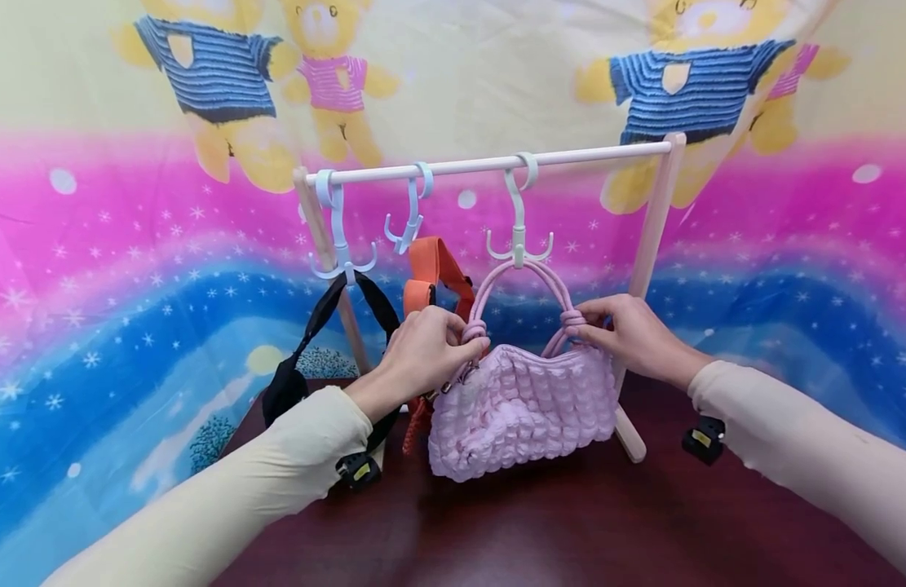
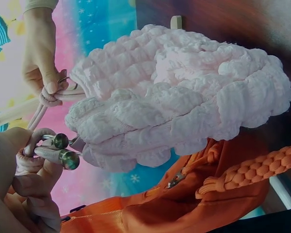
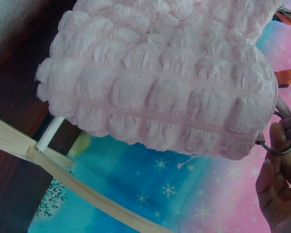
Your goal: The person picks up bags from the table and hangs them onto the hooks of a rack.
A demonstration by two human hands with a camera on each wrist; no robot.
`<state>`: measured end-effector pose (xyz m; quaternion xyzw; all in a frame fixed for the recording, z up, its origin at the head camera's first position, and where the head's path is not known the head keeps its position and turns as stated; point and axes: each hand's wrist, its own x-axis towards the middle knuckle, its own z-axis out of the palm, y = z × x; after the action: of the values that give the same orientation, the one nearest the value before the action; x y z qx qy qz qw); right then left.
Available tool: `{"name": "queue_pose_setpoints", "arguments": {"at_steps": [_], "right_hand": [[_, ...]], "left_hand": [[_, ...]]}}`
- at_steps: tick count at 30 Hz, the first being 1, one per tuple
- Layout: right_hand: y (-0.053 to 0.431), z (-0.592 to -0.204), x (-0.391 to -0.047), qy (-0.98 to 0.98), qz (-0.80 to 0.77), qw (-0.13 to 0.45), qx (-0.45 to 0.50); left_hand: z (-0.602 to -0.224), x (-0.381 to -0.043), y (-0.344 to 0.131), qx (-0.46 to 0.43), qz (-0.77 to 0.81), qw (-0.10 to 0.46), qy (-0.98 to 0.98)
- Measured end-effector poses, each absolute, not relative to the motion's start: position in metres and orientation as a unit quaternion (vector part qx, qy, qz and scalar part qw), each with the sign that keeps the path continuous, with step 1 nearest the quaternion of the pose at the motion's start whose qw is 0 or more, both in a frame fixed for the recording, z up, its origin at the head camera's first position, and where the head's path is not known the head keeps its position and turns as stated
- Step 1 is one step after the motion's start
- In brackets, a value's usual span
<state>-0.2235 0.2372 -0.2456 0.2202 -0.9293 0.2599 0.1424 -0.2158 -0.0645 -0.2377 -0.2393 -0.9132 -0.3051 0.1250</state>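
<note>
A pink puffy quilted handbag (image 1: 522, 412) is in front of the rack, its two cord handles (image 1: 528, 267) rising to a pale green hook (image 1: 519, 244). The handle tops overlap the hook's lower prongs in the head view. My left hand (image 1: 423, 346) pinches the knotted handle base on the bag's left side, near round metal studs (image 2: 68, 158). On the other side, my right hand (image 1: 636, 334) pinches the opposite knot, beside a metal ring (image 3: 280, 148). Behind the pink bag, an orange bag (image 2: 184, 196) with a braided tassel (image 2: 262, 170) is partly hidden.
A wooden rack with a white rail (image 1: 467, 165) stands on the dark red table (image 1: 511, 530). Left on the rail are two pale blue hooks (image 1: 340, 232); a black bag strap (image 1: 324, 310) hangs from the leftmost. Behind is a bear-patterned cloth (image 1: 460, 81).
</note>
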Motion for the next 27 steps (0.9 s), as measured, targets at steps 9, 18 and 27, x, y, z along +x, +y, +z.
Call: {"name": "queue_pose_setpoints", "arguments": {"at_steps": [9, 18, 27], "right_hand": [[0.239, -0.244, -0.226, -0.931, 0.258, 0.134, 0.222], [0.242, -0.247, -0.232, -0.929, 0.262, 0.124, 0.228], [0.237, -0.252, -0.234, -0.927, 0.276, 0.106, 0.231]], "left_hand": [[-0.242, -0.218, -0.062, -0.248, -0.308, 0.108, -0.912], [-0.247, -0.22, -0.059, -0.254, -0.3, 0.113, -0.912], [-0.255, -0.221, -0.06, -0.247, -0.307, 0.106, -0.913]]}}
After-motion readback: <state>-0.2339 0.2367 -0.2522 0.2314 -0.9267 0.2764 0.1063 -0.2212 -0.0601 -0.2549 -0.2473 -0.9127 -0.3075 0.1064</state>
